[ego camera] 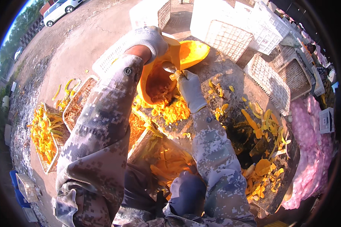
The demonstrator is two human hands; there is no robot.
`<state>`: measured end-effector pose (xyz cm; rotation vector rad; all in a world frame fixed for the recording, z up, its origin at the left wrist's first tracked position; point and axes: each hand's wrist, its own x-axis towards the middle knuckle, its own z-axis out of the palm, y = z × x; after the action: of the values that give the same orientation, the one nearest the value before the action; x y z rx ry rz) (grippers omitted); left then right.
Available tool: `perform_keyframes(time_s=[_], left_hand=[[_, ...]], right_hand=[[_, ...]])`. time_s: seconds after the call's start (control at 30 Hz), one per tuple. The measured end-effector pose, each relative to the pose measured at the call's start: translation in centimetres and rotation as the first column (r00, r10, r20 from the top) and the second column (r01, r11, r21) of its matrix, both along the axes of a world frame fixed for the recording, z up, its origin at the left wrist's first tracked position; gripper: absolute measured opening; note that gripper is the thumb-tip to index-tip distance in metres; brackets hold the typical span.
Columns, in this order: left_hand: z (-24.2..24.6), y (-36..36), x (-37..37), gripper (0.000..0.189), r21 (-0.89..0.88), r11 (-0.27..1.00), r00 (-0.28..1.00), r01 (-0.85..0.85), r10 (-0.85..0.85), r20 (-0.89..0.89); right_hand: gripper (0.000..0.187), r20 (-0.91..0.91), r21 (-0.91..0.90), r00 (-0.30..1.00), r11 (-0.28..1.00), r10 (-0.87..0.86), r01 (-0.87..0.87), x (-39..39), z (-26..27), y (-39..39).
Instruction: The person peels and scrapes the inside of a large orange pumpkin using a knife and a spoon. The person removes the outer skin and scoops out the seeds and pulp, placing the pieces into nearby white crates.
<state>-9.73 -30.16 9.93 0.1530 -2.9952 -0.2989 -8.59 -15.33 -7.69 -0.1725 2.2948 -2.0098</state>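
Note:
My left hand (149,39), in a white knit glove, grips the top of a peeled pumpkin piece (173,54) and holds it tilted with its hollow towards me. A metal spoon (169,68) is in my gloved right hand (189,83), its bowl at the rim of the hollow. Stringy flesh still lines the inside. Below the opening lies a heap of scooped pumpkin pulp and seeds (174,112) on the worktable (207,76). Another cut pumpkin piece (194,54) rests just behind, its yellow inside showing.
Crates of orange scraps (170,161) stand close before my legs. At the left, a crate of pumpkin peels (47,130) sits on the ground. Peel strips (261,119) litter the table's right side. White plastic crates (230,37) and pink net sacks (309,153) lie beyond.

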Motion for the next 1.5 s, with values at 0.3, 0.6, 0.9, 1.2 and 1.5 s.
perform_keyframes(time_s=[0.3, 0.6, 0.9, 1.2, 1.5], left_hand=[[-1.5, -0.7, -0.6, 0.037, 0.06, 0.997, 0.999, 0.047, -0.046, -0.019], [-0.5, 0.3, 0.9, 0.032, 0.08, 0.996, 0.999, 0.028, -0.025, -0.033], [-0.6, -0.1, 0.4, 0.039, 0.027, 1.0, 1.0, -0.009, 0.009, -0.022], [0.2, -1.4, -1.1, 0.046, 0.048, 0.999, 0.999, -0.023, 0.02, 0.046], [-0.6, -5.0, -2.0, 0.042, 0.099, 0.993, 0.998, -0.066, 0.066, 0.006]], right_hand=[[0.015, 0.393, -0.321, 0.917, 0.924, -0.069, 0.207, -1.3, -2.4, -1.2], [0.016, 0.631, -0.514, 0.741, 0.839, 0.23, 0.177, -0.7, -6.4, 0.1], [0.024, 0.083, -0.371, 0.993, 0.923, -0.082, 0.107, 1.9, -3.5, -2.2], [0.029, -0.218, -0.199, 0.956, 0.968, -0.194, 0.151, 0.0, -4.8, -5.3], [0.038, -0.066, 0.405, 0.988, 0.901, -0.138, 0.153, 1.3, -5.4, -4.2]])
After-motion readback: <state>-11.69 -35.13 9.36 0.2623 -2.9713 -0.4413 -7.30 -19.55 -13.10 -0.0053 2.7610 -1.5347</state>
